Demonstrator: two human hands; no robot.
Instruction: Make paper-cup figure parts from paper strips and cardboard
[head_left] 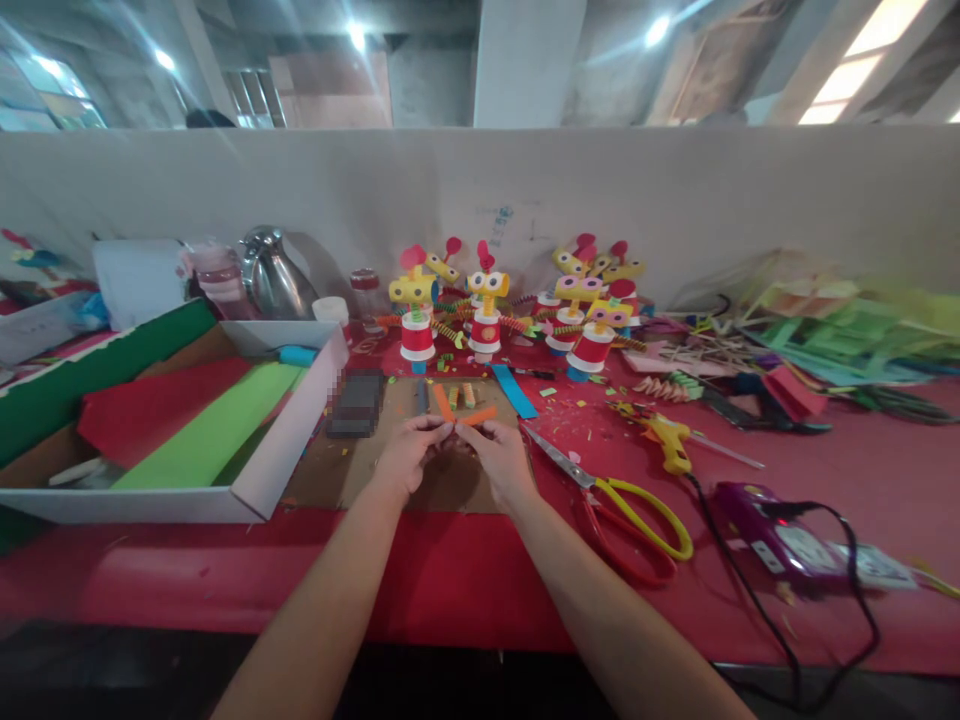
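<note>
Both hands pinch orange paper above a brown board

The left hand (412, 455) and the right hand (499, 455) meet almost fingertip to fingertip, each grip drawn in tight, thumb against finger, on the orange paper (480, 414). Its 2 strip-like arms spread in a V from the fingertips, 1 pointing away from the person, the other slanting out over the right hand. Whether they are 2 strips or 1 folded piece, the view cannot tell.

Beneath lies the brown board (352, 480). Just beyond the fingers are 2 small pleated pieces (469, 396) and a grey strip (421, 397). A dark, blurred rectangular object (356, 405) lies to the left, a blue strip (514, 391) by the board's right edge.

Farther right on the red surface (450, 570) rest scissors (570, 463) with 1 yellow and 1 red handle, their tips near the right hand, then a yellow glue gun (675, 445) and a purple box (780, 540) with a black cord.

To the left, a white-walled box (292, 420) holds red paper (165, 405) and green paper (217, 430). At the back, red-cup figures (485, 330) with yellow heads stand grouped before a pale partition (442, 180), a metal jug (281, 285) to their left.
</note>
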